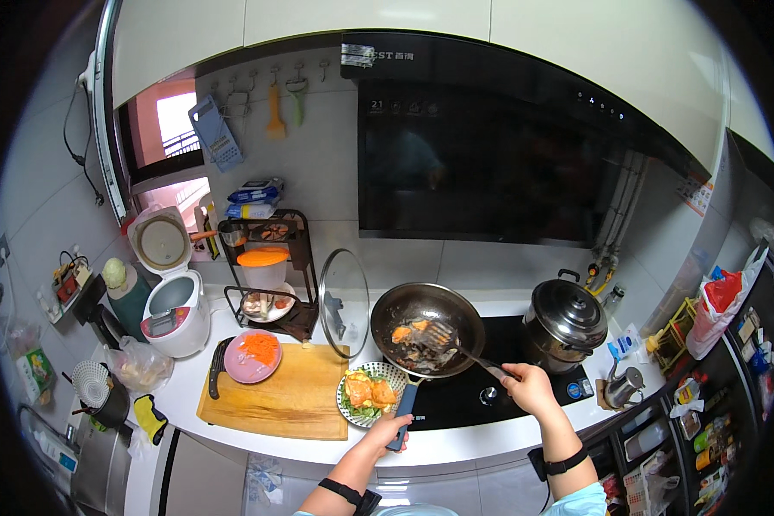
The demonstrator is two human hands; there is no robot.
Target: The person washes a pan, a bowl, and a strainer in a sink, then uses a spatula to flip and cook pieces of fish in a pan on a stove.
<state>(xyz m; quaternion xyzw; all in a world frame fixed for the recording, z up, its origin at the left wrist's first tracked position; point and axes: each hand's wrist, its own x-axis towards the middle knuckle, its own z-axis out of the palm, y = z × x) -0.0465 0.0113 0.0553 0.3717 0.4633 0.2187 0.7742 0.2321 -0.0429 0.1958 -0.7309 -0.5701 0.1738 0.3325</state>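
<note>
My left hand (389, 433) grips the blue handle (405, 413) of a dark wok (387, 322) on the cooktop. In my right hand (530, 387) is a slotted metal spatula (477, 361), its blade down in the wok among browned bits and orange-coloured food pieces (401, 334). Left of the handle, a patterned plate (343, 413) holds greens, egg and orange-brown pieces. Farther left, a pink plate (232, 373) of shredded carrot and chopped pale bits lies on a wooden cutting board (284, 413), beside a black-handled knife (215, 371).
A lidded steel pot (567, 316) stands on the cooktop's right side. Between rack and wok, a glass lid (343, 303) stands upright. An open rice cooker (184, 322) and a black rack (309, 258) stand at the back left. Above hangs the range hood (477, 168). A metal pitcher (624, 387) is at the right.
</note>
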